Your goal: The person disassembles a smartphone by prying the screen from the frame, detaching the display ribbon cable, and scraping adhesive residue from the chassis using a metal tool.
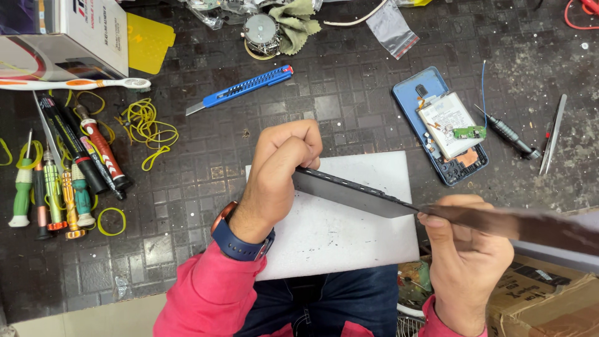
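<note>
While the thin dark flat panel (355,195), a phone screen by its look, hangs edge-up over the white foam pad (349,237), I see both grips pressed onto it. My left hand (277,171) is curled into a fist at the panel's near end, thumb and fingers pinching that end tight. My right hand (465,249) pinches the far end, where the panel blurs toward the camera, thumb on top and fingers under. The panel spans the gap between the two grips, tilted, and seems clear of the pad below.

To hold it well, I judge the pressure should sit on the edges and frame, not on the glass face, and the two grips should not twist against each other, since so thin a sheet could flex or crack. Keeping it low over the pad would soften any slip.

Beyond the right grip lies an opened blue phone body (440,128) with its white battery and small green board showing, and just past it a dark-handled screwdriver (508,134) and metal tweezers (553,132). Beyond the left grip a blue utility knife (243,87) lies on the dark gridded desk (187,181); a row of coloured screwdrivers (59,187) and yellow rubber bands (145,128) lie further out on that side.
</note>
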